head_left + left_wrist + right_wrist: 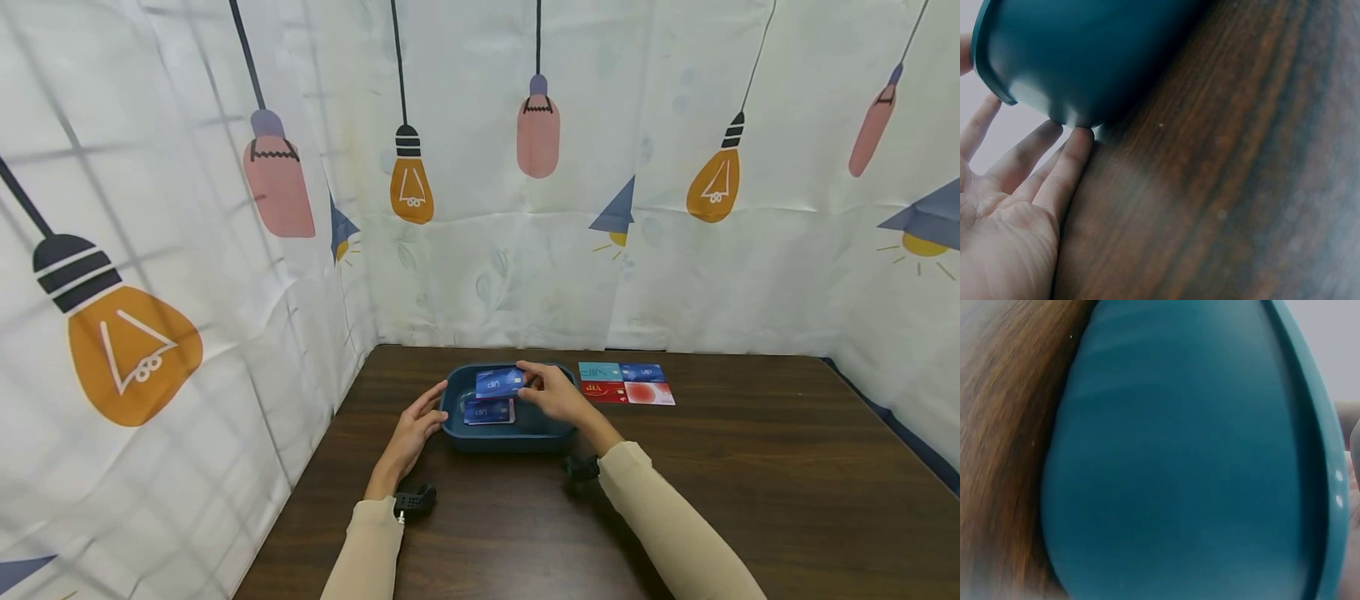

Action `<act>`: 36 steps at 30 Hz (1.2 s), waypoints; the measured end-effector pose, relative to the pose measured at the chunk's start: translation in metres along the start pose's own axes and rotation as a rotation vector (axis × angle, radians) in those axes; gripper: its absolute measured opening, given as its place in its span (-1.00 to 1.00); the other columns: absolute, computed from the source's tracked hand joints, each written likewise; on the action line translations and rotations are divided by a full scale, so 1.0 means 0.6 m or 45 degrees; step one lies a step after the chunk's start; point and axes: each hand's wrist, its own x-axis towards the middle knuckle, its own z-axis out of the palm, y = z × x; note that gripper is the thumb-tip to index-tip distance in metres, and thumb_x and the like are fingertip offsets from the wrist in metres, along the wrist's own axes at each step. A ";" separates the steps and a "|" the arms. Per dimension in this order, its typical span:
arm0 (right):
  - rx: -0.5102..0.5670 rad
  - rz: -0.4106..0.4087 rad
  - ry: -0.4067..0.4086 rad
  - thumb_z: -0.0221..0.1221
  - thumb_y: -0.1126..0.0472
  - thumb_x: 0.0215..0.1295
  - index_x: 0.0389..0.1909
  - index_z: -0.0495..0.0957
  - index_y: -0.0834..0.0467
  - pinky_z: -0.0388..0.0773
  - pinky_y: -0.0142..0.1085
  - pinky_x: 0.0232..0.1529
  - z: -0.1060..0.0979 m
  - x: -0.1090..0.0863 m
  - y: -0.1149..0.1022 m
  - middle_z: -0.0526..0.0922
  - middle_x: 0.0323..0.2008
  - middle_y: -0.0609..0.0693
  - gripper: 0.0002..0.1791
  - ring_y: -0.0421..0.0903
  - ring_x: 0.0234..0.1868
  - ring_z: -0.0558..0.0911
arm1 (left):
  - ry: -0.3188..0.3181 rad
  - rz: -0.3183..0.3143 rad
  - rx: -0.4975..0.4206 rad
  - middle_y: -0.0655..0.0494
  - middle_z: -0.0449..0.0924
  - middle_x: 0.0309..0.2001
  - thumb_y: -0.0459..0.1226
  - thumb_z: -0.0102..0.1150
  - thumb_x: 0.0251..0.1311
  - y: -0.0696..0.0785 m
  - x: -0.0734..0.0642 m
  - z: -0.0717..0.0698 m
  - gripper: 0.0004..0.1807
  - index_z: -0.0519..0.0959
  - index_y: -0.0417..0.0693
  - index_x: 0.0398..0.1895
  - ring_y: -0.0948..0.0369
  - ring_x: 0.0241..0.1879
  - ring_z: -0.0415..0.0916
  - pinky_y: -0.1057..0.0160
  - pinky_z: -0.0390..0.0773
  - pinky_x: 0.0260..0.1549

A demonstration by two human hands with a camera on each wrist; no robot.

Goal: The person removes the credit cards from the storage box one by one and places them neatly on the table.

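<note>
A teal-blue plastic bin [510, 445] stands on the table. My right hand [558, 396] pinches a blue card [498, 383] by its right end, above the bin. Beneath it more cards [487, 412] lie inside the bin, a blue one on top; how many overlap cannot be made out. My left hand [408, 435] touches the bin's left end with extended fingers [1075, 156], fingertips against the outer wall. In the right wrist view the bin's wall [1179, 450] covers most of the frame, and only a blurred edge of the hand shows.
Right of the bin, several cards lie edge to edge in two rows: a teal card [598, 372], a blue card [642, 373], a red card [604, 392] and a white-and-red card [651, 393]. A patterned curtain [480, 275] hangs behind the dark wooden table [750, 475].
</note>
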 end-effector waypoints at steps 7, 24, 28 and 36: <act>0.027 -0.052 0.028 0.21 0.29 0.44 0.47 0.36 0.24 0.44 -0.36 -0.33 -0.018 -0.012 0.000 0.56 -0.10 0.13 -0.39 -0.08 -0.27 0.46 | -0.013 0.020 -0.030 -0.02 0.20 0.57 -0.39 0.07 0.42 0.003 0.002 -0.001 -0.35 0.31 0.11 0.55 0.00 0.57 0.11 0.37 0.51 0.14; 0.084 0.018 0.066 0.22 0.31 0.42 0.48 0.37 0.19 0.50 -0.39 -0.22 -0.050 -0.044 0.019 0.53 -0.05 0.13 -0.38 -0.03 -0.15 0.47 | -0.010 0.011 -0.011 0.00 0.17 0.58 -0.39 0.07 0.41 0.001 -0.001 0.001 -0.34 0.30 0.12 0.56 0.00 0.59 0.05 0.06 0.38 0.36; 0.101 0.038 0.066 0.21 0.30 0.43 0.48 0.37 0.15 0.49 -0.38 -0.21 -0.059 -0.051 0.022 0.52 -0.02 0.14 -0.38 -0.01 -0.14 0.46 | -0.015 0.018 -0.023 -0.03 0.18 0.58 -0.40 0.06 0.41 0.000 0.000 0.001 -0.34 0.29 0.10 0.56 -0.01 0.58 0.07 0.30 0.48 0.21; 0.129 -0.002 0.083 0.22 0.35 0.41 0.46 0.36 0.26 0.50 -0.44 -0.24 -0.070 -0.056 0.039 0.51 -0.06 0.19 -0.39 -0.01 -0.17 0.49 | -0.020 0.026 -0.028 -0.03 0.18 0.58 -0.37 0.09 0.40 -0.001 0.001 0.000 -0.34 0.30 0.11 0.56 -0.01 0.58 0.06 0.38 0.49 0.15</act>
